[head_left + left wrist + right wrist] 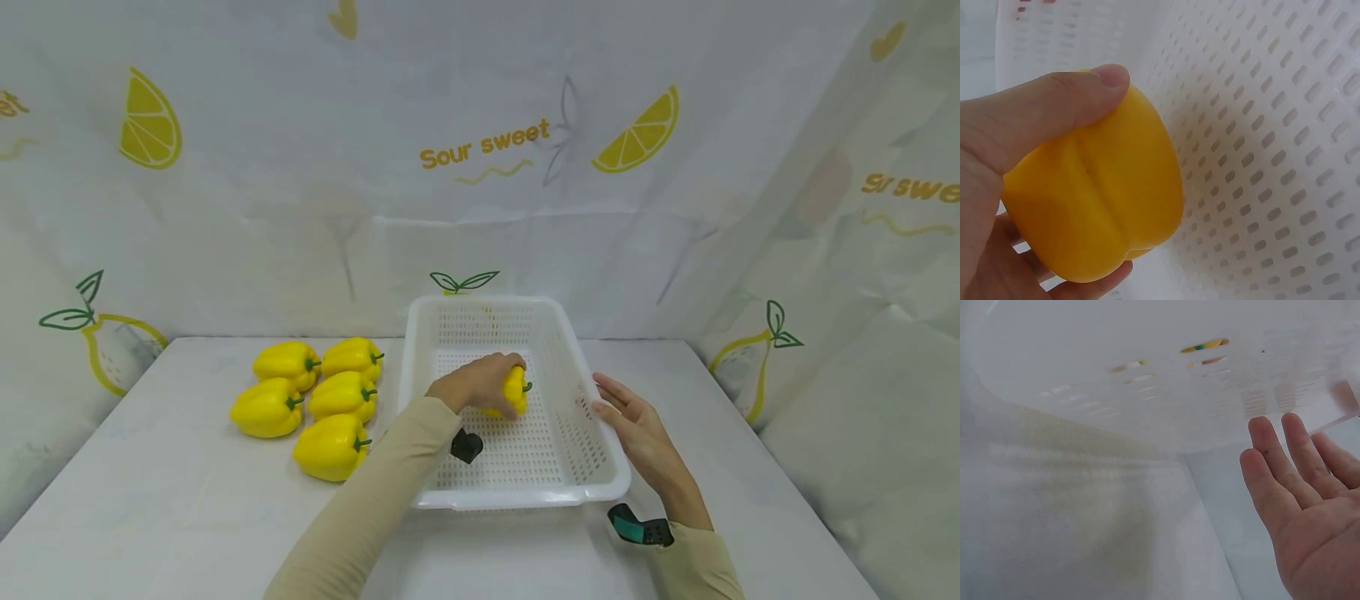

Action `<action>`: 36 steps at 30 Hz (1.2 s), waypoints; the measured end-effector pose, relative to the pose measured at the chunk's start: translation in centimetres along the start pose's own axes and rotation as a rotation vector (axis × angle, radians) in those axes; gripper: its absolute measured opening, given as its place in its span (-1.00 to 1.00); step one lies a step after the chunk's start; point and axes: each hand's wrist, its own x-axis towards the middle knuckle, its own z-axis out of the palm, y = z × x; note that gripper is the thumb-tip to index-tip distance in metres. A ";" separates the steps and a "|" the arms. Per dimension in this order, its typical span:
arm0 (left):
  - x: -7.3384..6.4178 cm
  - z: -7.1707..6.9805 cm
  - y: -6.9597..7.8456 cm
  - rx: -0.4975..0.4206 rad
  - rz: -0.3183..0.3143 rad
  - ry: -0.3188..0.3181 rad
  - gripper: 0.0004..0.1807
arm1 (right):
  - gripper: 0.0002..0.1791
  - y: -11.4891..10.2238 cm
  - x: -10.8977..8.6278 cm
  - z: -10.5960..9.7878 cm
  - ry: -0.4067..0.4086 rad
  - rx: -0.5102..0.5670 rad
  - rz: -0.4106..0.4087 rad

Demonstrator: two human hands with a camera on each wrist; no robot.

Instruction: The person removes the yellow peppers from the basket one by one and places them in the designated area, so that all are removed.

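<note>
Inside a white perforated plastic basket (517, 498), my left hand (480, 382) holds a yellow bell pepper (516, 392) with a green stem. In the left wrist view the thumb lies along one side of this bell pepper (1104, 194) and the fingers curl round the other, near the slotted wall. My right hand (647, 435) is at the basket's right side, its fingers extended. The right wrist view has its fingertips (1261, 428) close against the outer wall; whether every finger touches cannot be told.
Several yellow bell peppers (333, 447) lie on the white table (187, 508) left of the basket, stems pointing right. A white cloth (300, 217) printed with lemons hangs behind and along the sides. Dark wrist devices (641, 529) are on both arms.
</note>
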 end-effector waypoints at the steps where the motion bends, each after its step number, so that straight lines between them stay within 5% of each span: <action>1: -0.1 0.0 0.1 0.005 0.002 0.000 -0.16 | -0.28 0.0 0.0 0.0 0.002 0.000 -0.002; 14: -1.4 -0.8 0.5 0.042 0.040 0.036 -0.15 | -0.29 0.0 0.0 0.2 -0.001 0.002 -0.004; 36: -6.1 -4.5 0.6 0.027 0.109 0.122 -0.14 | -0.28 0.1 -0.1 -0.1 -0.017 0.006 -0.020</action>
